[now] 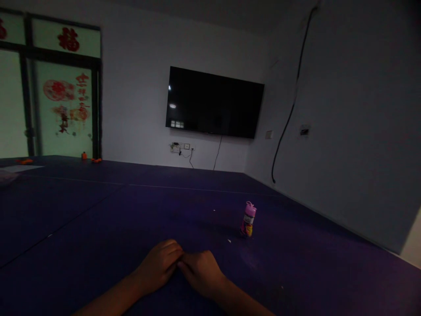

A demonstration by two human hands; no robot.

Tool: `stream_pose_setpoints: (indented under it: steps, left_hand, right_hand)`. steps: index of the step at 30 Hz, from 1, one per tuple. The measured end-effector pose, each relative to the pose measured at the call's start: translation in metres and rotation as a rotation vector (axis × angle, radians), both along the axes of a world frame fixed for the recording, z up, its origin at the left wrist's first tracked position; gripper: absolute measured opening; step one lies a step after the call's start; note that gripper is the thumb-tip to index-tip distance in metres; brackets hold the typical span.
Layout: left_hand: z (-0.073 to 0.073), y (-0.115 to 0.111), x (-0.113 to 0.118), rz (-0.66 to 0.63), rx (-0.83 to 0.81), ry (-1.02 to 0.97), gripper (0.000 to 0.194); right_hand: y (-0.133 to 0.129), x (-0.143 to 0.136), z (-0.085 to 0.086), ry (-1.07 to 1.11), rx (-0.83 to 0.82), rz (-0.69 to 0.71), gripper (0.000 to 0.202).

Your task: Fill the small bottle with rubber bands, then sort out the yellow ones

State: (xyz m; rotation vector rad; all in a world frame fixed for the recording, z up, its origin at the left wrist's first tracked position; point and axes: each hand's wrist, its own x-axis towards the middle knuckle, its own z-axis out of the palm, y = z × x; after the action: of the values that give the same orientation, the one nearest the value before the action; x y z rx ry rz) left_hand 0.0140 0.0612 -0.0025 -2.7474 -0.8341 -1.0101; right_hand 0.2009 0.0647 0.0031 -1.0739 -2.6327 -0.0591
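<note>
Low in the middle of the head view, my left hand [163,263] and my right hand [203,270] meet above the dark purple table [131,228]. Both have curled, closed fingers, and their fingertips touch each other. Whatever may lie between the fingers is hidden. Beyond my right hand and to its right stands a small pink container [249,219] with a loop of cord on top, a pale band round its middle and a yellow and pink lower part. Small white scraps [229,240] lie on the purple surface near it.
Orange objects [96,160] sit at the far left edge, near a pale sheet [21,168]. A large dark television [215,103] hangs on the far wall above sockets. A black cable [285,127] hangs down the right wall. Thin seams cross the purple surface.
</note>
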Motion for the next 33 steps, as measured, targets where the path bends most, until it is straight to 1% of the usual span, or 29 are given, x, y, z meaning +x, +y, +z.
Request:
stream_pose_setpoints:
  steps: [3, 5, 11, 18, 26, 33]
  left_hand:
    - [-0.0012, 0.0009, 0.0019, 0.023, 0.004, -0.006, 0.024]
    - [-0.002, 0.002, 0.0024, 0.03, 0.008, -0.011, 0.023]
    - [-0.0019, 0.0031, 0.0026, 0.031, -0.01, -0.019, 0.021]
    - [-0.0019, 0.0022, 0.0026, 0.041, -0.01, -0.038, 0.02]
    - [0.0021, 0.0005, 0.0022, 0.045, -0.073, -0.051, 0.019]
    - [0.0015, 0.0014, 0.002, 0.036, -0.082, -0.065, 0.019]
  right_hand:
    - [0.0026, 0.0002, -0.0009, 0.068, 0.001, -0.083, 0.028]
    - [0.0025, 0.0001, -0.0002, 0.09, 0.01, -0.102, 0.03]
    - [-0.0001, 0.0009, -0.0002, 0.093, 0.012, -0.073, 0.028]
    - [0.0011, 0.0008, -0.0025, 0.085, 0.016, -0.078, 0.024]
    - [-0.0011, 0.0005, 0.0002, 0.06, 0.0, -0.073, 0.024]
    - [0.0016, 0.0019, -0.0042, 0.047, 0.027, -0.051, 0.025]
